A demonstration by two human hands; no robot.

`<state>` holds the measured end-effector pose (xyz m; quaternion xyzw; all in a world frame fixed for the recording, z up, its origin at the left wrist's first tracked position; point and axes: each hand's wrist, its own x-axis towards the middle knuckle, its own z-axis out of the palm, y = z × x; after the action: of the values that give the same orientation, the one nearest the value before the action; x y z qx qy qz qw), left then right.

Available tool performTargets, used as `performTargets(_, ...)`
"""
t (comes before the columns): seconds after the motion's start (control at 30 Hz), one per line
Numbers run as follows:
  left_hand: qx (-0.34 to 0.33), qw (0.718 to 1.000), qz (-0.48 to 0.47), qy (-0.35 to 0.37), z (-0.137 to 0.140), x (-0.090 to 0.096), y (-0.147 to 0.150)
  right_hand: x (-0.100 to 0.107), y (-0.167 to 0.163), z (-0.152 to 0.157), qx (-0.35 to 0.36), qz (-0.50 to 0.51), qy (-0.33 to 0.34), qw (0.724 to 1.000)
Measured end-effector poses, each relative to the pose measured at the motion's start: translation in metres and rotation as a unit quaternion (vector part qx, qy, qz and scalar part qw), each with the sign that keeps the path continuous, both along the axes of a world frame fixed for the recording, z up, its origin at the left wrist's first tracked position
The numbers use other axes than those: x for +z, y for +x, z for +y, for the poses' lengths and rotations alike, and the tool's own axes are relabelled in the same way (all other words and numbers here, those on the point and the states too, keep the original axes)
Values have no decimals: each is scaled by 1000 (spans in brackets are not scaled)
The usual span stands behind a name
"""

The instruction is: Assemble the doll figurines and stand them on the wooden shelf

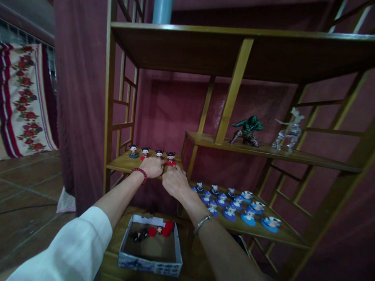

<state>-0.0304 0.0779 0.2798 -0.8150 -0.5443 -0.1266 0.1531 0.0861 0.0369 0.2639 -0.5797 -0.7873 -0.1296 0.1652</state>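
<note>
Now hands [152,167] [174,181] beside figurines [171,157] above blurry-printed box [149,266]

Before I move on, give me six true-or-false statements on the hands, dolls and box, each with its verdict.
1. The left hand wears the red bracelet. True.
2. The right hand has a bare wrist. False: it wears a silver bangle.
3. The green figure stands left of the clear deer in view. True.
4. Only two black-haired dolls stand in the row by the hands. False: four show there.
5. Red pieces lie in the box. True.
6. The blue dolls stand higher than the deer. False: the blue dolls stand lower.
</note>
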Motion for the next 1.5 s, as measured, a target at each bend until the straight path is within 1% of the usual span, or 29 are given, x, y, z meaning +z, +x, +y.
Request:
performTargets(0.1,1,1000,2,-4,0,1,-1,0,-1,-1,-15,34,13,999)
performTargets(0.23,-8,1000,1,-1,2,0,-2,1,-2,-3,-22,38,10,999)
performTargets(0.43,-5,1000,-16,6,3,-2,-2,7,-6,-1,-51,65,-25,996)
performTargets(0.57,4,1000,-24,-3,2,0,-1,11,-7,6,-68,74,-46,994)
performTargets(0.77,2,1000,-9,-11,1,2,1,17,-5,6,-65,81,-64,993)
performTargets(1.2,-13,1000,-13,-14,3,2,-1,9,-5,6,-68,72,-27,995)
performTargets(1.5,-6,999,-23,-29,6,1,-2,8,-4,6,-66,76,-27,995)
